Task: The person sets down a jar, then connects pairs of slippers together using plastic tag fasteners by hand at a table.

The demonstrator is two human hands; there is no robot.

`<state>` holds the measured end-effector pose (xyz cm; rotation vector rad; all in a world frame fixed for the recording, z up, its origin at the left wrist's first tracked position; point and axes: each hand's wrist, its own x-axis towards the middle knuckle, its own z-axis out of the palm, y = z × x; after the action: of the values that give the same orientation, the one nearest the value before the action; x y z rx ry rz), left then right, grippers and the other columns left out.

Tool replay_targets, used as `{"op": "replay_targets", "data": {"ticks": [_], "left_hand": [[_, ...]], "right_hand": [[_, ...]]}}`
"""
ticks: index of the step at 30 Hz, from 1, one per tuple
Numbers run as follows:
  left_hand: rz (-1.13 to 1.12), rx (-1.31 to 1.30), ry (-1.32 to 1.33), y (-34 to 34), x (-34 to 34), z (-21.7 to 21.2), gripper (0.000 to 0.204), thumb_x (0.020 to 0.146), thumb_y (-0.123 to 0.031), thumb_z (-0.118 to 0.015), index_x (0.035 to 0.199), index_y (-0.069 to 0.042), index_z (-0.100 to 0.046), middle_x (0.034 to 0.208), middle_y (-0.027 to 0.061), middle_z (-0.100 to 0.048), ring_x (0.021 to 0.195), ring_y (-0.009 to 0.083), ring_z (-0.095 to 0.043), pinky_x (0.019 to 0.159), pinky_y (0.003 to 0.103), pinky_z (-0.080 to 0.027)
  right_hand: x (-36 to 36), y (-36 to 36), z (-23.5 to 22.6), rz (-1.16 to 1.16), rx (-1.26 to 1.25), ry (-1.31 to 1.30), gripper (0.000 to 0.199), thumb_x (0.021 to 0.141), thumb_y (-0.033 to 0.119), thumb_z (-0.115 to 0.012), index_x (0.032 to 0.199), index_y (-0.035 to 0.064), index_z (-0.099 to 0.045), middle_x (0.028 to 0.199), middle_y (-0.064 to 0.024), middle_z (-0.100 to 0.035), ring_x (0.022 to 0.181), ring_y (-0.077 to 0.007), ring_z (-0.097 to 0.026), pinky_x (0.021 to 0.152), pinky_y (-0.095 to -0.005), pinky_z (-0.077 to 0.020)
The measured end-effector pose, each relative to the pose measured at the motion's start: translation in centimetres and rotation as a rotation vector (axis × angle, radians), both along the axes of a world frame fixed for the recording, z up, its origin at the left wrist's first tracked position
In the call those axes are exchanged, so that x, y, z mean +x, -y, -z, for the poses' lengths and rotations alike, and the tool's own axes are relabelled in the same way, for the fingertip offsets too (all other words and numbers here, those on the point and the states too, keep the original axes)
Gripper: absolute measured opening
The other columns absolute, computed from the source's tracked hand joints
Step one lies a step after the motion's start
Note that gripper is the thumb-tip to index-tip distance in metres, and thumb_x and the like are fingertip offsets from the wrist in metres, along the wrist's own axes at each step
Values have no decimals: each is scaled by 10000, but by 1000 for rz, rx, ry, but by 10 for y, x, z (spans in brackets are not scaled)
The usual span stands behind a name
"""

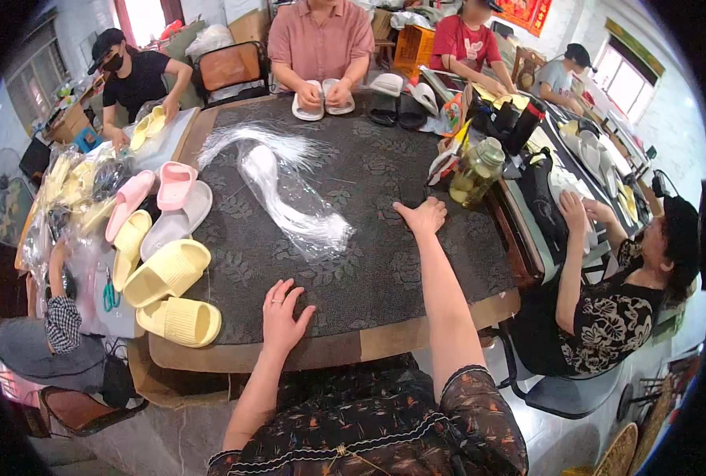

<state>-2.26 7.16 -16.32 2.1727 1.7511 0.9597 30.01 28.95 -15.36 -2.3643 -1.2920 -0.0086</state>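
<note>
Head view, left hand: I see the left hand (pixel 284 317) palm-down near the front edge of the dark counter (pixel 385 293), fingers spread, gripping nothing.
Head view, right hand: I have the right hand (pixel 423 215) resting farther in, fingers spread too, thumb out to the left, nothing in its grasp.
Strands: white strands (pixel 262 166), partly inside a clear bag (pixel 311 228), lie beyond the left hand.
Slippers: I find yellow slippers (pixel 182 321) left of the left hand; pink slippers (pixel 131 203) and grey slippers (pixel 182 218) lie behind.
Jar: a glass jar (pixel 477 173) stands near the right hand, to its right.
Opposite: a person (pixel 321 36) holds white slippers (pixel 308 115).
</note>
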Motion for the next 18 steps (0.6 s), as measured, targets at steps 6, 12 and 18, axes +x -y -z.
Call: {"op": "replay_targets", "data": {"ticks": [6,12,18], "left_hand": [[5,38,9,-1,-2,3,381,806,-279,-709,1120,-91,-606,1294,120,-513,1261,355,-415,1025,481,-358],[-1,34,20,1,-3,1,373,794,-267,-717,1104,-88,-611,1288,115,-518,1259,355,-417,1024,481,-361],[6,45,13,0,0,2,382,785,-266,-719,1104,-88,-607,1291,120,-511,1259,352,-415,1024,477,-353]], "right_hand": [[4,-3,6,49,2,-14,894,562,581,-796,1131,-56,-532,1169,-227,-521,1122,-375,-511,928,-466,-457],[-4,6,10,85,90,-6,802,541,544,-809,1039,-41,-579,1114,-192,-552,1070,-359,-536,896,-446,-479],[-2,8,7,92,68,0,819,551,539,-808,1079,-38,-565,1115,-186,-549,1064,-362,-532,897,-444,-474]]}}
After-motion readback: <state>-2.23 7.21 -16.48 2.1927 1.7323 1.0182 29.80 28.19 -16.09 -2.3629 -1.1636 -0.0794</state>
